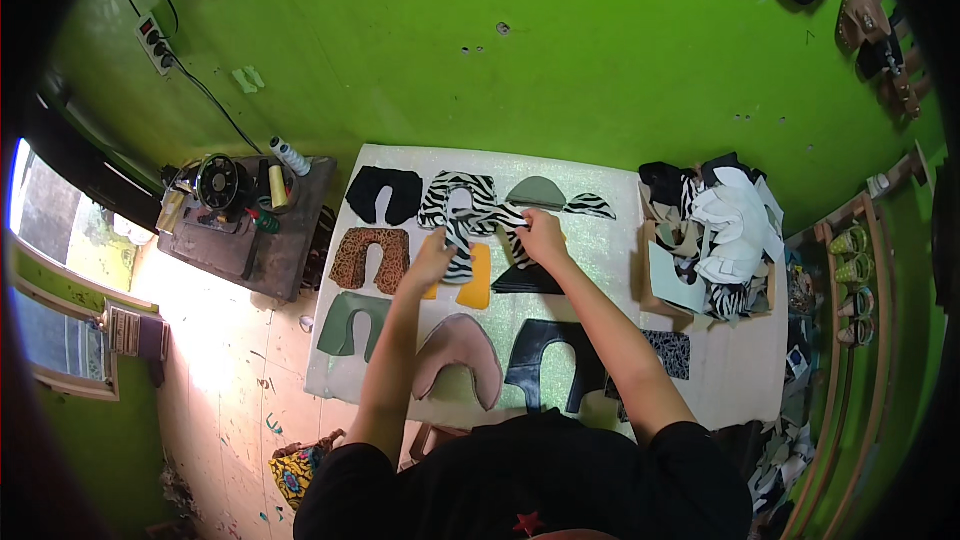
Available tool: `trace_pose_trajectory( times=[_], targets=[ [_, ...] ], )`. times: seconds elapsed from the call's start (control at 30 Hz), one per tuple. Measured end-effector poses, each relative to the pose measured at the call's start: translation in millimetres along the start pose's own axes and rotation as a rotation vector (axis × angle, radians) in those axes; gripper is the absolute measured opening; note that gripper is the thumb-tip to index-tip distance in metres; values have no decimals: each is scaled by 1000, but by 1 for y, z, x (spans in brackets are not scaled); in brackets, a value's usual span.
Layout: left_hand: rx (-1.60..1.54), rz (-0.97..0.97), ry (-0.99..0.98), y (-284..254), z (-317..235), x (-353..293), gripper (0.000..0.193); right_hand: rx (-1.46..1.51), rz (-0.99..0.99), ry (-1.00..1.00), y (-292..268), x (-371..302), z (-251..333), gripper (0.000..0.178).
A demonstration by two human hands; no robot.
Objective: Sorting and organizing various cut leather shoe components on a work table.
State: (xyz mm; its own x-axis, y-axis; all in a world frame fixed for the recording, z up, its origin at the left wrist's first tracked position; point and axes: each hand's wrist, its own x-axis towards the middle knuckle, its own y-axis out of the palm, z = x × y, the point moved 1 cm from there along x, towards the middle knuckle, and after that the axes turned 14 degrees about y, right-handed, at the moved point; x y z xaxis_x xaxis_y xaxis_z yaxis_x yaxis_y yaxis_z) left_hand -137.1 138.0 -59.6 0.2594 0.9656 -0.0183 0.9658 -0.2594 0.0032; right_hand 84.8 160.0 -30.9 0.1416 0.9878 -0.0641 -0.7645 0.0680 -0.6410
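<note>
A zebra-print U-shaped cut piece [459, 262] is stretched between my two hands above the table. My left hand [434, 258] pinches one end, over a yellow piece [478, 280]. My right hand [543, 237] grips the other end, above a black piece [528, 281]. Just beyond lies more zebra-print material [437, 203]; how many layers it has I cannot tell. Near my right hand are a grey-green half-moon piece [537, 191] and a small zebra-print piece [592, 205]. Black [364, 191], leopard-print [354, 258] and green [343, 326] U-shaped pieces lie to the left.
Closer to me, a pink U-shaped piece [437, 347] and a black one [532, 348] rest on the white table [735, 370]. On the right, a box [655, 282] overflows with scraps. A sewing machine [222, 190] stands left, across a gap. Shoes hang along the right wall.
</note>
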Motion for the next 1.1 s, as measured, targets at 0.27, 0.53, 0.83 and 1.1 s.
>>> trace_pose_trajectory(
  times=[0.27, 0.53, 0.83, 1.1],
  targets=[
    [471, -369, 211, -67, 16, 75, 24, 98, -142, 17, 61, 54, 21, 30],
    [724, -495, 242, -59, 34, 93, 25, 42, -132, 99, 81, 56, 17, 26],
    [1265, -280, 103, -29, 6, 75, 47, -217, -61, 156, 77, 42, 26, 33],
    [1326, -188, -20, -20, 5, 74, 62, -330, 49, 196, 76, 16, 45, 67]
  ],
)
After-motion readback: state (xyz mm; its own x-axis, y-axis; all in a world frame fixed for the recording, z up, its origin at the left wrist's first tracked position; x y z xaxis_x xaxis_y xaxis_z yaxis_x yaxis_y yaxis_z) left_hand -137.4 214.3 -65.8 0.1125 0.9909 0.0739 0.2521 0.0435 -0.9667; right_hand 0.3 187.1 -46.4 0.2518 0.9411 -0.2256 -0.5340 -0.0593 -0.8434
